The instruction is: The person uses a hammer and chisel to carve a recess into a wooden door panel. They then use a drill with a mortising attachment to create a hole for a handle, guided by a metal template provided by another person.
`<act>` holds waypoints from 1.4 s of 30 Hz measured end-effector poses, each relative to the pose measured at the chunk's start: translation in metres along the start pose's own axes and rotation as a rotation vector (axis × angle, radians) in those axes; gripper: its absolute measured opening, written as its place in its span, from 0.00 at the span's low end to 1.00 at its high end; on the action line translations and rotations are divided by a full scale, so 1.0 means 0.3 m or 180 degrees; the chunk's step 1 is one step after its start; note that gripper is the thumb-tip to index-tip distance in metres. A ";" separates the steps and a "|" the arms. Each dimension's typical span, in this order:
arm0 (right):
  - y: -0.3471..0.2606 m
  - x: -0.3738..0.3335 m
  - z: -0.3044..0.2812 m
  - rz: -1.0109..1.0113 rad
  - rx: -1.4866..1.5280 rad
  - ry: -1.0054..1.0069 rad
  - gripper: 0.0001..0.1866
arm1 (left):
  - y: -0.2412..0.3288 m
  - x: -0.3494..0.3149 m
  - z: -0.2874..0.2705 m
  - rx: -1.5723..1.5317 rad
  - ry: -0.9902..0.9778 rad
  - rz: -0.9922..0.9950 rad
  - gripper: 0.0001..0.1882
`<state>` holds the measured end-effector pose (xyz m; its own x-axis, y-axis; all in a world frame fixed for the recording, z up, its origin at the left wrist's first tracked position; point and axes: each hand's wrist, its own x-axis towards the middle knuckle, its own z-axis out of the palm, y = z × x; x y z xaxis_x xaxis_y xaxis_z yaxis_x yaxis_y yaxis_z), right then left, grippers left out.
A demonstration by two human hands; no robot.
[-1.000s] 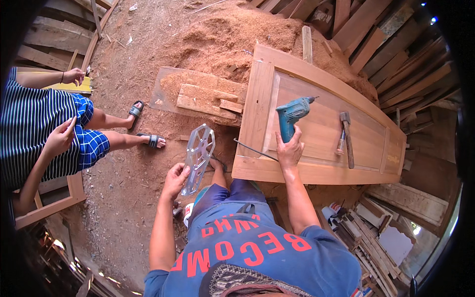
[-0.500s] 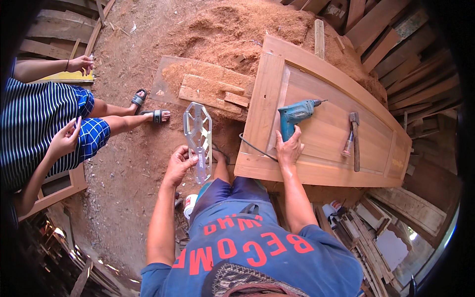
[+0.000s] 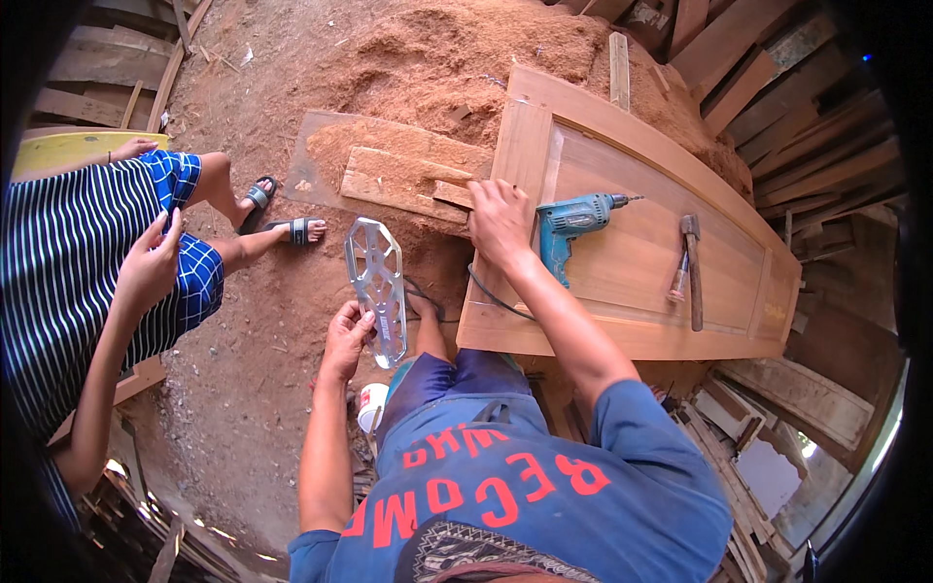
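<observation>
In my left hand is a long, shiny metal plate with cut-out openings and angled ends, gripped by its lower edge between thumb and fingers. My right hand reaches over the left edge of a panelled wooden door, fingers stretched and holding nothing that I can see. Its fingertips are at the right end of a small wood block; whether they touch it I cannot tell. On the door lies a teal power drill, bit pointing right. A hammer rests farther right, beside a small clear-and-red tool.
A sawdust-covered board and a plank lie left of the door. Another person in a striped top stands at the left. Stacked timber lines the right. A power cord crosses the door's edge.
My right hand has let go of the drill, which now lies on the door, and has moved left to the wood block. The other person's body has shifted closer.
</observation>
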<state>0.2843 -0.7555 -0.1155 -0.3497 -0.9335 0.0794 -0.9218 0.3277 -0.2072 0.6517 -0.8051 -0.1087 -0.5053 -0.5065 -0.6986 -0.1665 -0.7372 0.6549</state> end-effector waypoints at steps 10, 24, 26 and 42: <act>-0.041 0.077 0.019 0.0547 0.0070 0.0208 0.26 | 0.045 -0.021 0.025 0.0222 0.0311 0.0322 0.06; 0.140 -0.350 -0.150 0.2154 0.0196 0.0462 0.44 | 0.150 0.332 0.288 0.1076 -0.0745 0.0529 0.21; 0.147 -0.390 -0.148 0.2423 0.0425 0.0123 0.46 | 0.157 0.417 0.318 0.1122 -0.0938 0.0658 0.24; 0.078 -0.230 -0.143 0.0964 0.0942 -0.0169 0.35 | 0.235 0.430 0.334 0.0894 -0.0624 0.0254 0.24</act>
<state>0.2796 -0.6771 -0.0840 -0.5810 -0.8103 -0.0768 -0.6883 0.5395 -0.4849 0.4900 -0.8778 -0.1238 -0.6745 -0.4420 -0.5913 -0.3326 -0.5331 0.7779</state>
